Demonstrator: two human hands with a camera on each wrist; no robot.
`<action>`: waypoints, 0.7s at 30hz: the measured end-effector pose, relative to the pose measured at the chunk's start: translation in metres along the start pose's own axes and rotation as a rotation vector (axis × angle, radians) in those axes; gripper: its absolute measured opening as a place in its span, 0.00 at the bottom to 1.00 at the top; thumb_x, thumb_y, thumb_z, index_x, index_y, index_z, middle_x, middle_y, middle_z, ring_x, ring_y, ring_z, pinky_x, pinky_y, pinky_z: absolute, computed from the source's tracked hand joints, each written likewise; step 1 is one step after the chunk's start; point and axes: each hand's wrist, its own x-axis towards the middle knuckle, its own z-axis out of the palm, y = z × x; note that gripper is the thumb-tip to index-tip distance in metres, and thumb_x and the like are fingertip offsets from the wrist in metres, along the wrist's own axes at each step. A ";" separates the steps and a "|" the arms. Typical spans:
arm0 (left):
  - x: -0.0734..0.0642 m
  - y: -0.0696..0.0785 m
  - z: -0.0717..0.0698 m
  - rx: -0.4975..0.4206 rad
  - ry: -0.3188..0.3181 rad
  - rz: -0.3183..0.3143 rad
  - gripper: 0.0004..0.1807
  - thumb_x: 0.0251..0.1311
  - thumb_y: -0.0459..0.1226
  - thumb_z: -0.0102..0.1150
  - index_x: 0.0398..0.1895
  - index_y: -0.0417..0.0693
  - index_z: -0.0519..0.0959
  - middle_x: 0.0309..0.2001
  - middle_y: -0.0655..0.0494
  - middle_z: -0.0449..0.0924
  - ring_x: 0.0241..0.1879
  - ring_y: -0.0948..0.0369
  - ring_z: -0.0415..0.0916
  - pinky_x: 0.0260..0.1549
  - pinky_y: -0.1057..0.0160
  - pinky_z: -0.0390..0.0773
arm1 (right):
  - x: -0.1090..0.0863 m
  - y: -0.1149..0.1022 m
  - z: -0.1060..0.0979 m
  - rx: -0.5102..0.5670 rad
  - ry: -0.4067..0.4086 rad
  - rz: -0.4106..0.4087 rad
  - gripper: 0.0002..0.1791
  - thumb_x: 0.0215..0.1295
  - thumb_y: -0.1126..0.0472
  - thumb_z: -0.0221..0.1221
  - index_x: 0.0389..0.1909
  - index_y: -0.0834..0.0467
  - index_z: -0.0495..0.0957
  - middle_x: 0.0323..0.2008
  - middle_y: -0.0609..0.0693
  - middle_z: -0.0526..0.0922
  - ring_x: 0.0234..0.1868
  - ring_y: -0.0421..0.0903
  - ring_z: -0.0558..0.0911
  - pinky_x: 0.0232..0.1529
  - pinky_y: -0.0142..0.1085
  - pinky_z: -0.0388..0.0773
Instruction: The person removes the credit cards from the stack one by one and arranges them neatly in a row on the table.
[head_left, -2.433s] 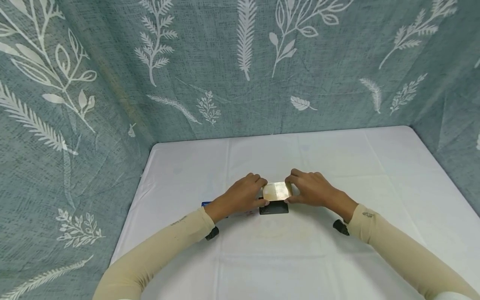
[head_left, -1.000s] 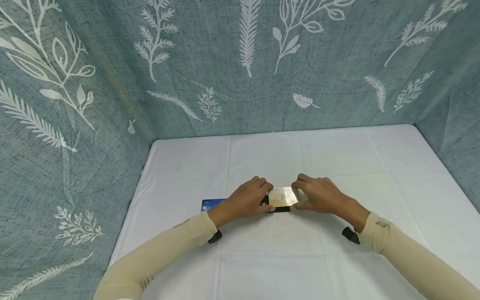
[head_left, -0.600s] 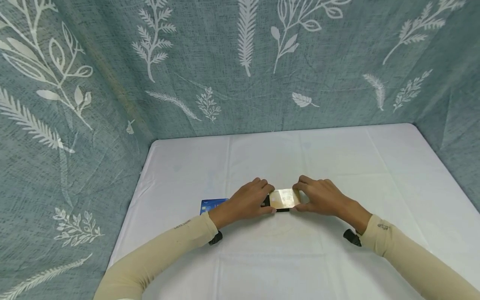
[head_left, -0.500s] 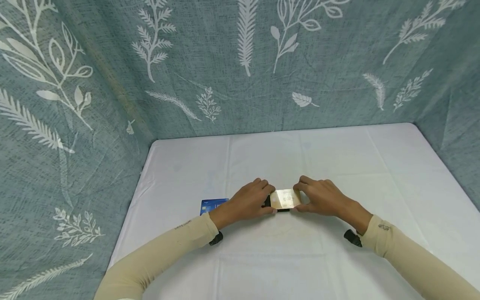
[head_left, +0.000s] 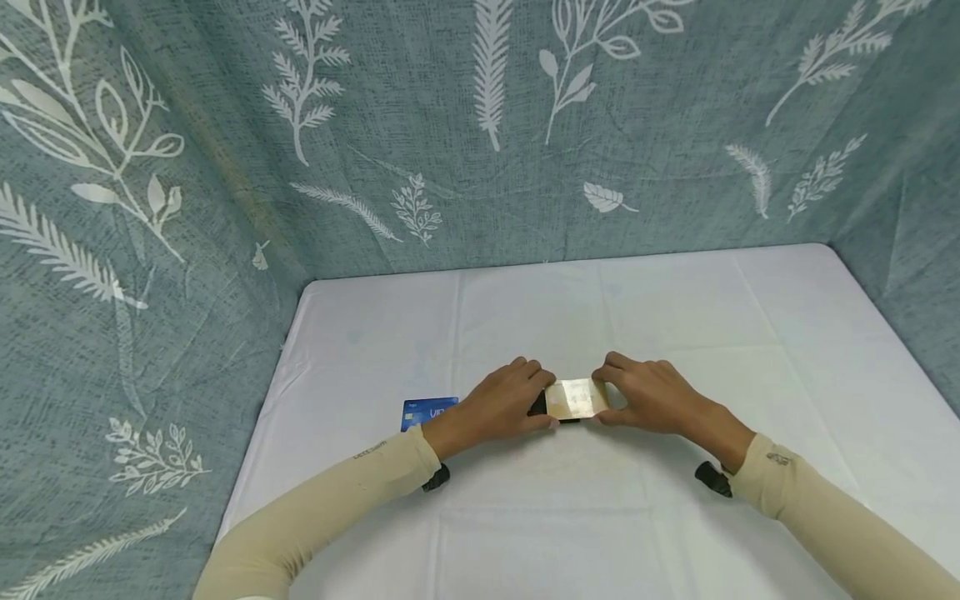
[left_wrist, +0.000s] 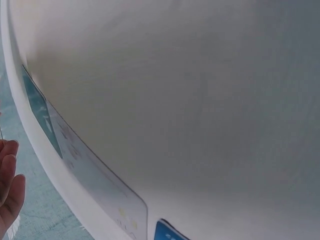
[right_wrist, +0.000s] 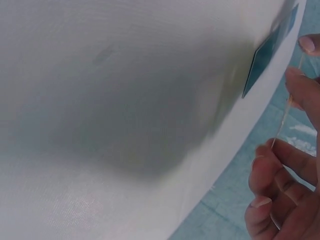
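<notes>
In the head view a shiny gold card point(head_left: 576, 398) is held up between both hands. My left hand point(head_left: 504, 402) pinches its left edge, with the thumb at the near corner. At the right edge, my right hand point(head_left: 648, 393) pinches it the same way; the right wrist view catches the card point(right_wrist: 283, 119) nearly edge-on between fingers and thumb. Below it on the table lies a black card point(head_left: 537, 405), mostly covered by the gold one. A pale printed card point(left_wrist: 100, 172) lies beside the dark card point(left_wrist: 41, 112) in the left wrist view, hidden under my left hand from above.
A blue card point(head_left: 427, 409) lettered VIP lies left of my left wrist. White cloth point(head_left: 540, 517) covers the table. Patterned green-blue curtains point(head_left: 480, 200) hang behind it and at both sides. Dark wrist devices point(head_left: 712, 479) hang below the cuffs.
Both hands have shifted right and slightly nearer with the gold card, which now covers more of the black card. More of the blue card shows beside the left wrist.
</notes>
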 end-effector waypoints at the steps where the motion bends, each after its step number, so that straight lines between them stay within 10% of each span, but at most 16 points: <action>1: 0.001 0.000 0.000 0.001 0.000 0.001 0.32 0.60 0.57 0.66 0.57 0.44 0.78 0.48 0.53 0.80 0.44 0.59 0.74 0.43 0.63 0.77 | -0.001 0.001 -0.001 0.003 0.001 0.000 0.29 0.50 0.43 0.75 0.47 0.57 0.83 0.38 0.46 0.79 0.19 0.34 0.65 0.18 0.28 0.63; 21: 0.012 0.009 -0.001 0.004 -0.012 0.031 0.32 0.61 0.57 0.66 0.59 0.45 0.77 0.49 0.54 0.80 0.44 0.60 0.74 0.42 0.64 0.76 | -0.012 0.011 -0.008 -0.002 0.008 -0.007 0.28 0.49 0.44 0.76 0.46 0.57 0.83 0.37 0.45 0.78 0.19 0.33 0.64 0.18 0.28 0.63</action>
